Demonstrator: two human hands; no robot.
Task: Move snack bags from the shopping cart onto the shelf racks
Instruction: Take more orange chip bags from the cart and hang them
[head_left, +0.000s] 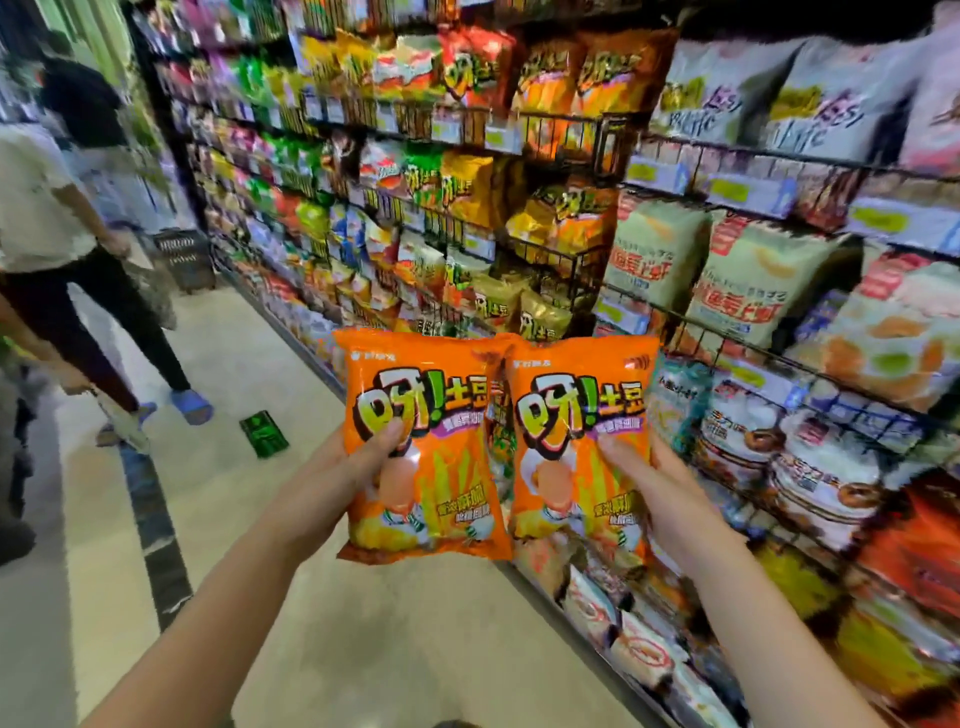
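Observation:
I hold two identical orange snack bags upright, side by side, in front of the shelf racks (566, 130). My left hand (348, 473) grips the left orange bag (436, 415) at its left edge, thumb across the front. My right hand (660, 488) grips the right orange bag (571, 405) at its right edge, thumb on the front. The bags' inner edges overlap slightly. Black wire racks full of snack bags run along the right side, with similar orange bags (550, 78) on an upper rack. The shopping cart is out of sight.
A person in a white top and dark trousers (62, 270) stands in the aisle at left, another person behind. A dark basket (182, 254) sits on the floor by the shelf's far end. A green packet (264, 434) lies on the floor.

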